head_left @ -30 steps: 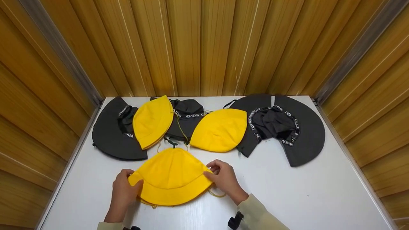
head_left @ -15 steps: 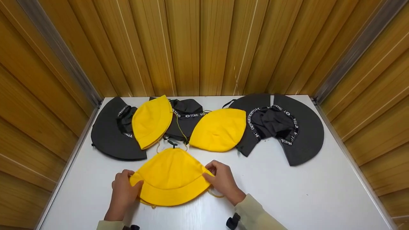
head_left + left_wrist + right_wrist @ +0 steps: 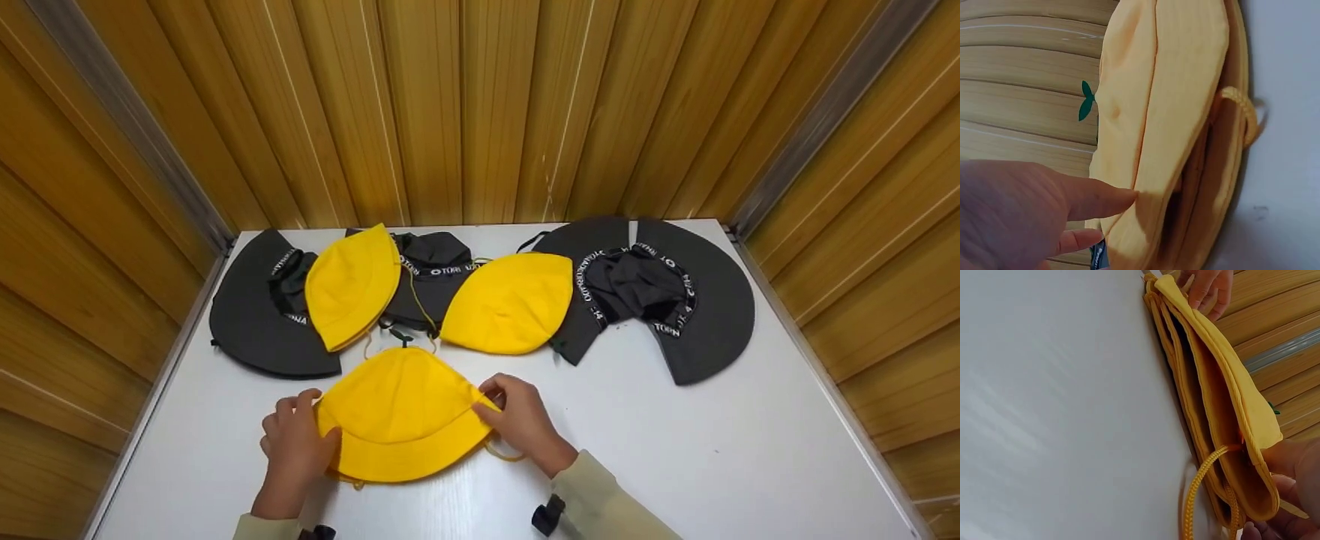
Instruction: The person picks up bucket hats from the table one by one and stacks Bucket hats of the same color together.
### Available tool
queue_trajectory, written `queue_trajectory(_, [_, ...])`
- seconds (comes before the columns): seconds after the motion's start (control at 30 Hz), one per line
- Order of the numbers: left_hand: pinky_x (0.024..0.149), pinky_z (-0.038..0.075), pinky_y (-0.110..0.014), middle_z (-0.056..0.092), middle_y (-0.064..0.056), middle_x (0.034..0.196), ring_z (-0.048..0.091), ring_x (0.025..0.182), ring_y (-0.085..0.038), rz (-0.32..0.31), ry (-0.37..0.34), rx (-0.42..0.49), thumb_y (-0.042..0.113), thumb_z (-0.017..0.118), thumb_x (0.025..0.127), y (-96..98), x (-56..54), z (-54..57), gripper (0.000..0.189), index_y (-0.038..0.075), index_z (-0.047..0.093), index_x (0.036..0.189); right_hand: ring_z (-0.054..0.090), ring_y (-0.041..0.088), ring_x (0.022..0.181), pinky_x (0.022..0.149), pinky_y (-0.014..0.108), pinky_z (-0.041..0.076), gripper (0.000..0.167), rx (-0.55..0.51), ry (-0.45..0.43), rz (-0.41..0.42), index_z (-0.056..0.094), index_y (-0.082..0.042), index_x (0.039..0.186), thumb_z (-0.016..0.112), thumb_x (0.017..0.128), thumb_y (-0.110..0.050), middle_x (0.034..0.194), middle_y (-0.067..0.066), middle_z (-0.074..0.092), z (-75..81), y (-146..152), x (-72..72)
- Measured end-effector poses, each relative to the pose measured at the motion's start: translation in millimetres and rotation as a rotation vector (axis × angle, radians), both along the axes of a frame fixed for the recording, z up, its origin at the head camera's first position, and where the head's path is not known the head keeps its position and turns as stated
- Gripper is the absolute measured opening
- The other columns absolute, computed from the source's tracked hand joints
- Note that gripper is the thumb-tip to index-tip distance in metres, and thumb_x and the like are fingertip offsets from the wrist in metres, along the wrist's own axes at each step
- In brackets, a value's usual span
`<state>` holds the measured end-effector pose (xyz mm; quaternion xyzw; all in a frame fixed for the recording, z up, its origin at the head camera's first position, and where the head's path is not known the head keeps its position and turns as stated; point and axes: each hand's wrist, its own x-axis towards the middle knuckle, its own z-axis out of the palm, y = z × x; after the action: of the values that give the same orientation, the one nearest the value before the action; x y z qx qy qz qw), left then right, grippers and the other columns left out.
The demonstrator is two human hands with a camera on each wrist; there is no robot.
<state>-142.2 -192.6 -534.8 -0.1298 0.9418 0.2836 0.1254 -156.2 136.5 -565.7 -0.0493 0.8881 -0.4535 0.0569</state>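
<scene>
A yellow bucket hat (image 3: 405,409) lies folded flat near the table's front, with a green sprout (image 3: 1087,101) on its crown. My left hand (image 3: 294,442) holds its left end, thumb on the brim's face and fingers at the edge. At the right end my right hand (image 3: 529,420) pinches the brim, thumb in front; its other fingers are partly hidden behind the hat. Several yellow fabric layers show along the brim in the right wrist view, where a yellow cord (image 3: 1202,481) loops out below my right hand.
Behind lie two more yellow hats, one left (image 3: 352,289) and one right (image 3: 506,304). Black wide-brimmed hats lie at the far left (image 3: 255,322), back middle (image 3: 424,300) and right (image 3: 712,300). Wood-patterned walls (image 3: 480,112) enclose the white table (image 3: 675,465) on three sides.
My left hand has shifted slightly right, and the hat's left end has drawn inward with it. My right hand keeps its hold almost unmoved. The head view has shifted slightly.
</scene>
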Motion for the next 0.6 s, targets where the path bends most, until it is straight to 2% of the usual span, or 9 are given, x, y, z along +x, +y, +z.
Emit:
queue_trajectory(0.13, [0.117, 0.020, -0.073, 0.026, -0.025, 0.160, 0.015, 0.146, -0.052, -0.086, 0.100, -0.014, 0.023, 0.075, 0.093, 18.5, 3.8, 6.5, 0.068, 0.010, 0.043, 0.152, 0.057, 0.013, 0.082, 0.073, 0.022, 0.052, 0.022, -0.021, 0.027, 0.021, 0.070, -0.017, 0.107, 0.079, 0.092, -0.030, 0.098, -0.002, 0.066, 1.4, 3, -0.7])
queue_trajectory(0.23, [0.120, 0.016, -0.074, 0.024, -0.019, 0.166, 0.012, 0.152, -0.050, -0.201, 0.174, -0.037, 0.029, 0.078, 0.091, 36.6, 5.5, 8.0, 0.070, 0.016, 0.047, 0.153, 0.058, 0.013, 0.084, 0.073, 0.022, 0.053, 0.023, -0.033, 0.027, 0.022, 0.071, -0.016, 0.107, 0.078, 0.092, -0.031, 0.100, -0.001, 0.066, 3.7, 5, -2.2])
queue_trajectory(0.33, [0.123, 0.013, -0.072, 0.023, -0.013, 0.170, 0.011, 0.155, -0.049, -0.330, 0.224, -0.059, 0.039, 0.080, 0.089, 55.0, 6.0, 3.9, 0.075, 0.023, 0.047, 0.154, 0.058, 0.014, 0.085, 0.074, 0.023, 0.053, 0.025, -0.036, 0.022, 0.012, 0.071, -0.014, 0.108, 0.078, 0.092, -0.032, 0.102, 0.001, 0.067, 7.0, 8, -5.2])
queue_trajectory(0.4, [0.124, 0.010, -0.070, 0.020, -0.009, 0.172, 0.008, 0.156, -0.048, -0.399, 0.227, -0.064, 0.045, 0.079, 0.088, 65.8, 5.0, -1.4, 0.077, 0.029, 0.046, 0.155, 0.058, 0.015, 0.086, 0.075, 0.025, 0.053, 0.026, -0.038, 0.028, 0.004, 0.072, -0.012, 0.108, 0.078, 0.092, -0.031, 0.102, 0.002, 0.067, 9.8, 10, -8.0])
queue_trajectory(0.47, [0.125, 0.005, -0.070, 0.016, -0.006, 0.173, 0.004, 0.158, -0.046, -0.446, 0.192, -0.074, 0.052, 0.077, 0.088, 74.2, 2.5, -7.8, 0.079, 0.033, 0.043, 0.156, 0.058, 0.016, 0.087, 0.077, 0.027, 0.053, 0.026, -0.034, 0.041, -0.001, 0.072, -0.011, 0.108, 0.077, 0.093, -0.031, 0.103, 0.002, 0.068, 13.2, 12, -11.3])
queue_trajectory(0.6, [0.124, 0.000, -0.071, 0.013, -0.004, 0.174, -0.001, 0.159, -0.044, -0.476, 0.102, -0.093, 0.060, 0.072, 0.088, 82.8, -2.9, -20.2, 0.081, 0.036, 0.040, 0.157, 0.062, 0.017, 0.088, 0.079, 0.030, 0.055, 0.024, -0.011, 0.101, 0.002, 0.072, -0.009, 0.107, 0.076, 0.094, -0.029, 0.103, 0.004, 0.070, 20.1, 17, -19.0])
